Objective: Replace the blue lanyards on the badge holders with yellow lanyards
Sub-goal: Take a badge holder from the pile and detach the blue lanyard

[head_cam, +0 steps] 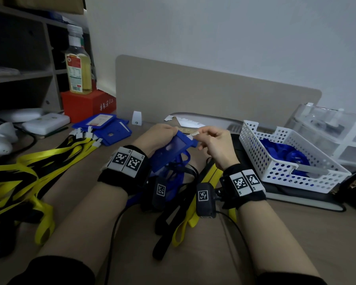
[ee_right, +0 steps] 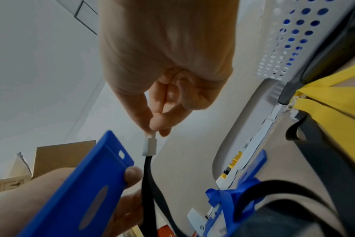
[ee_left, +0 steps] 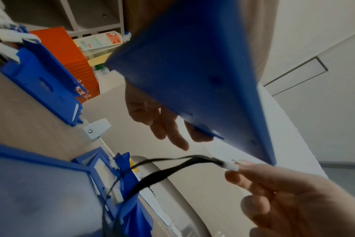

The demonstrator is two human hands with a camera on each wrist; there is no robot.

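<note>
- left hand [head_cam: 155, 136] fingers curled round a blue badge holder [head_cam: 171, 149], gripping it.
- right hand [head_cam: 216, 145] pinches the white clip [ee_right: 149, 146] of a lanyard beside the holder's top.

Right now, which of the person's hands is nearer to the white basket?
Right. The right hand sits just beside the white basket, pinching a white clip; the left hand, holding the blue badge holder, is farther away.

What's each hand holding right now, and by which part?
Left hand grips the blue badge holder by its body, near the slotted top. Right hand pinches the lanyard's white clip by its tip.
</note>
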